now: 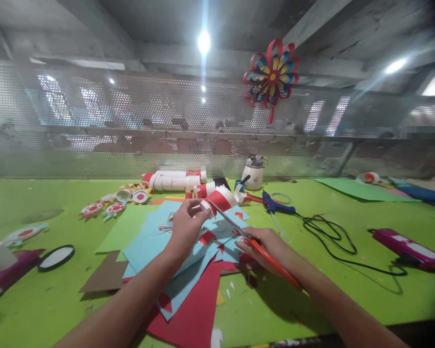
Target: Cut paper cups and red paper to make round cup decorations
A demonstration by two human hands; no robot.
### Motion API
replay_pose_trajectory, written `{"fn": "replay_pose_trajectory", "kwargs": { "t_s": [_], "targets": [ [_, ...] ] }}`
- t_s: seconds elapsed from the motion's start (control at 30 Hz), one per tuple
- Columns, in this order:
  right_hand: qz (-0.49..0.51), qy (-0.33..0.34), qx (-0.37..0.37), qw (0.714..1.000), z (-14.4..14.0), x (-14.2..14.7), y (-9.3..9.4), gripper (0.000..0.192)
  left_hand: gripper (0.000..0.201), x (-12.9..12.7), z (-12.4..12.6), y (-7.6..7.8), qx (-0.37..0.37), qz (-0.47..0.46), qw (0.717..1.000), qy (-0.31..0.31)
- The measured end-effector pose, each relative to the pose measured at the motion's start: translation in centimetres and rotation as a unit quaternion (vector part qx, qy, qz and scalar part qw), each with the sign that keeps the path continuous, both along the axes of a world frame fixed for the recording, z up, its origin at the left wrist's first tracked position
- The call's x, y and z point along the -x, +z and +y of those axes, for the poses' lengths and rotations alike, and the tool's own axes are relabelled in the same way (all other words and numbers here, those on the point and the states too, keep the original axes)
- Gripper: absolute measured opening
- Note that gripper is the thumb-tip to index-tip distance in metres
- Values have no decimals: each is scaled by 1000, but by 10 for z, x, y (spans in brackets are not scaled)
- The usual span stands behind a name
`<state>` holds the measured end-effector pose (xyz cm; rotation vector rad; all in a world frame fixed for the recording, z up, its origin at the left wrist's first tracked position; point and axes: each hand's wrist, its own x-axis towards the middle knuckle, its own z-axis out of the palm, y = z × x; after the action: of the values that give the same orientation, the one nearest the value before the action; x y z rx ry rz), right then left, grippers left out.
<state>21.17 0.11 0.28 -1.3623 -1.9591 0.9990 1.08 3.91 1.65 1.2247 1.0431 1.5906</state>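
Cutting a red and white paper roll

The left hand [186, 227] fingers pinch the paper roll [217, 200] above the blue sheets [148, 246] on the counter [311, 290]. The right hand [266, 246] fingers grip orange scissors [253, 246], blades touching the roll.

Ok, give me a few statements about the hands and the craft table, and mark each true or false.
1. The left hand holds a red-and-white paper roll. True.
2. The right hand holds a glue gun. False: it holds orange-handled scissors; the blue glue gun lies on the table.
3. The scissors' blades point at the roll. True.
4. The paper sheets under the hands are all yellow. False: mainly light blue and red.
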Motion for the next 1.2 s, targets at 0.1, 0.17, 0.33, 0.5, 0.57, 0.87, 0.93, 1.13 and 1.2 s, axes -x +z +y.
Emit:
{"fn": "replay_pose_trajectory", "kwargs": {
  "t_s": [0.1,0.17,0.33,0.5,0.57,0.87,0.93,1.13,1.2],
  "targets": [
    [-1,-7,-9,1000,-2,-1,2,27,34,0,1,-1,4,-14,1000,-4],
    [10,-12,-4,1000,-2,0,2,26,35,1,3,-2,10,-33,999,-13],
    [41,-21,17,999,0,1,-2,26,31,6,12,-7,49,-175,981,-65],
    [35,-4,24,999,4,-1,-1,30,30,7,12,-9,61,-139,984,-92],
    [22,4,3,1000,4,-2,0,30,35,5,10,-8,56,-104,990,-79],
    [2,3,-15,1000,1,-1,-2,28,34,1,7,-4,42,-99,993,-58],
    [-2,-3,-19,1000,0,0,-2,24,34,1,7,-4,38,-112,991,-62],
    [-1,-8,-15,1000,3,1,-6,25,35,3,9,-6,44,-126,989,-61],
    [-4,-12,-13,1000,5,0,-7,26,35,2,9,-5,43,-123,990,-58]
  ]
}}
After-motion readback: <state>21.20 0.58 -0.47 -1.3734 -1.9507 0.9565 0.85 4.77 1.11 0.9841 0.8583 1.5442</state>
